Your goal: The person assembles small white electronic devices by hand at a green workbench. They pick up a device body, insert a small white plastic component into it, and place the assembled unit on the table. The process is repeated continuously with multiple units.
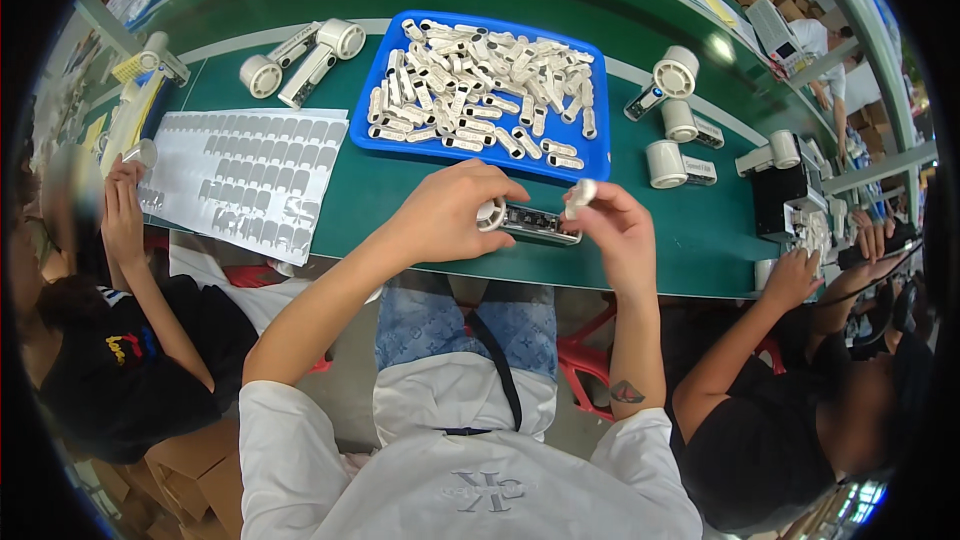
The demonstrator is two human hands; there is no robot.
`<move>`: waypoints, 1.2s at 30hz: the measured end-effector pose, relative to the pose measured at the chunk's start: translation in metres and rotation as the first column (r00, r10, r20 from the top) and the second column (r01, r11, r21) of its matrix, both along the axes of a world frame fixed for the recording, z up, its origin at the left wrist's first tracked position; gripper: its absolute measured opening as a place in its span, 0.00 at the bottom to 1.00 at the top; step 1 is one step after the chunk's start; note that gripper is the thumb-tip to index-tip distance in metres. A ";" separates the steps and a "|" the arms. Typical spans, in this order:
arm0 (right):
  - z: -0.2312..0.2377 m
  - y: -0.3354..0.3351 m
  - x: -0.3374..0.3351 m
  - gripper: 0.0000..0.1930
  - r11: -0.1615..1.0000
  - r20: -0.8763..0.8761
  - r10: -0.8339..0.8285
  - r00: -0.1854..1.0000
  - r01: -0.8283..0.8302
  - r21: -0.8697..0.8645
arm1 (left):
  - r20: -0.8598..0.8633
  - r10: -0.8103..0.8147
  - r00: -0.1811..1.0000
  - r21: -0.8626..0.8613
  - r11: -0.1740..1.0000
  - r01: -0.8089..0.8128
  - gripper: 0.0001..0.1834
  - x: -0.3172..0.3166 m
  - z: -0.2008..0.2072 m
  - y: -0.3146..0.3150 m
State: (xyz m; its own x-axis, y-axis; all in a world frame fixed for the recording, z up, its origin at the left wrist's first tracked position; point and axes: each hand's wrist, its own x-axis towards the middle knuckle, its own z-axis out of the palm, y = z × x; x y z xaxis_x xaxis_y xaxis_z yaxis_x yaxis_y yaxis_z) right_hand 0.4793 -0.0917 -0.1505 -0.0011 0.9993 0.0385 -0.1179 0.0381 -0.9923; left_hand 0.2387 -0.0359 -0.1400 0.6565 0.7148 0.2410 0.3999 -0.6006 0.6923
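My left hand (455,212) is closed round the round white head of a handheld fan (535,221), which lies lengthwise near the table's front edge. The fan's handle points right, and its dark inner parts show along the uncovered side. Pinched in the fingers of my right hand (618,230) is a small white plastic cover piece (580,196), held just above the handle's far end. Straight ahead of both hands is a blue tray (375,144) heaped with white cover pieces (470,80) of similar shape, several with dark oval windows.
White handheld fans (318,58) lie back left, and more fans (676,75) stand or lie at right. A sheet of grey stickers (262,175) covers the left of the green table (420,285). Co-workers' hands (122,210) work at left and at right, near a black box (785,202).
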 end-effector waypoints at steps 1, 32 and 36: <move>0.003 0.000 -0.002 0.11 0.987 0.258 -0.033 0.966 -0.010 0.163 | 0.003 0.014 1.000 0.008 1.000 -0.014 0.25 0.001 -0.005 0.000; 0.016 -0.009 -0.045 0.09 0.891 0.910 -0.290 0.296 -0.264 0.370 | 0.151 0.082 0.985 0.144 0.984 -0.104 0.17 0.012 -0.034 -0.009; 0.013 -0.003 -0.036 0.11 0.913 0.883 -0.180 0.434 -0.261 0.314 | 0.184 0.087 0.979 0.228 0.965 -0.129 0.17 0.007 -0.036 -0.013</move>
